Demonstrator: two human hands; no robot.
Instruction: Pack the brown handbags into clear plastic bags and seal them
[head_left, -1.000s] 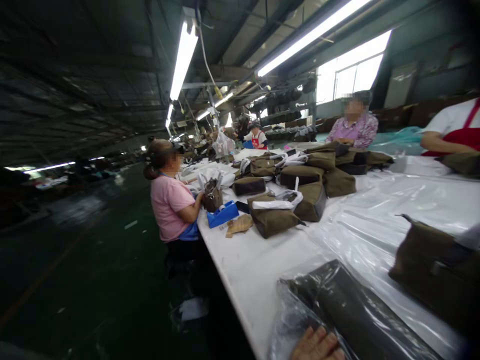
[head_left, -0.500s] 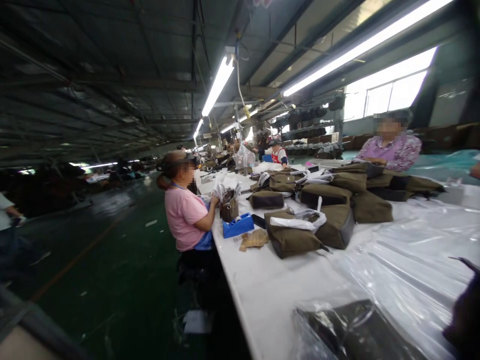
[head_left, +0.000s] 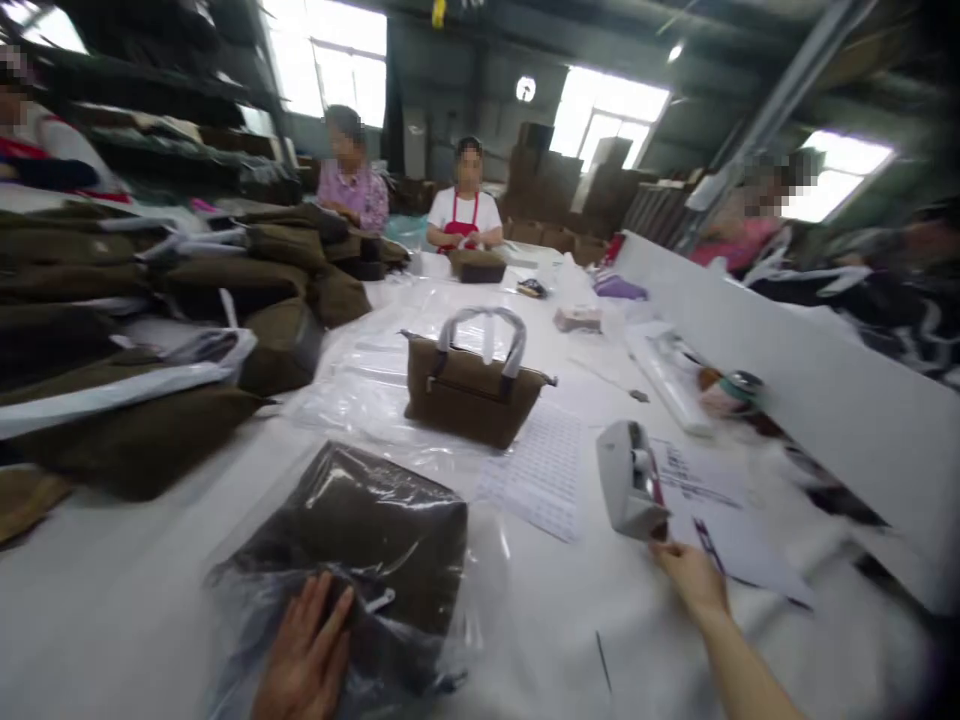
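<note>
A dark brown bag [head_left: 375,530] lies flat inside a clear plastic bag [head_left: 484,575] at the front of the table. My left hand [head_left: 307,640] rests on its near left part, palm down with fingers stretched out. To the right, a white tape dispenser [head_left: 626,480] stands on the table. My right hand [head_left: 691,578] reaches to its near end, thumb and fingers pinched together there. Whatever lies between those fingertips is too small to make out. Farther back, a brown handbag [head_left: 472,390] with wrapped handles stands upright.
Several brown bags [head_left: 277,290] are heaped at left. Printed sheets [head_left: 551,470] lie mid-table, with more paper [head_left: 712,500] beside the dispenser. A white upright panel [head_left: 787,400] borders the right side. Across the table, a person in a red apron [head_left: 465,215] works near another person [head_left: 352,185].
The view has swung right, from the table's left end and aisle to the work area before me. Both my hands now show, one on the wrapped bag, one at the tape dispenser.
</note>
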